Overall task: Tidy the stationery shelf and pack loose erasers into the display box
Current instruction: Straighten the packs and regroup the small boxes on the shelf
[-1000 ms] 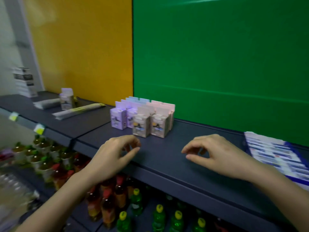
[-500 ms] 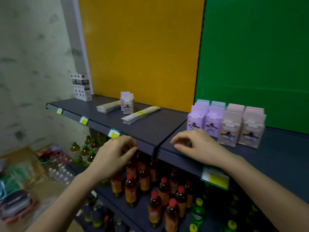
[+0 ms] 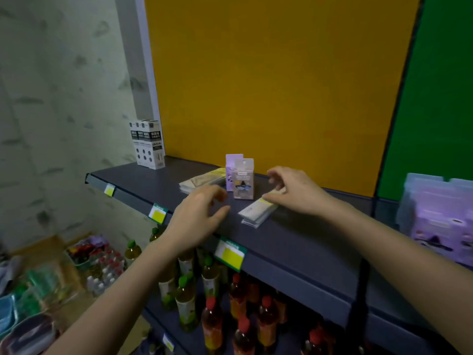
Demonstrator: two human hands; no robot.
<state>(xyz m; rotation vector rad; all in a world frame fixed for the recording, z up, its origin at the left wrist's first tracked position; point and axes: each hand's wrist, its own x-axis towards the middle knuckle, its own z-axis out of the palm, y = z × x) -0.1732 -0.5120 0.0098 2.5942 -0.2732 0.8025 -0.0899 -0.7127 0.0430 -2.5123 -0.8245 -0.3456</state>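
I'm holding both hands over the dark grey shelf [image 3: 294, 242]. Left hand [image 3: 197, 219] is hovering half-curled, fingers loose, gripping nothing. Right hand [image 3: 297, 192] is spread, fingertips resting on the far end of a flat clear-wrapped white packet [image 3: 257, 210]. Two small upright pastel carded packs [image 3: 242, 178] are standing between the hands, slightly farther back. A cluster of purple pastel packs [image 3: 437, 216] is sitting at far right, blurred.
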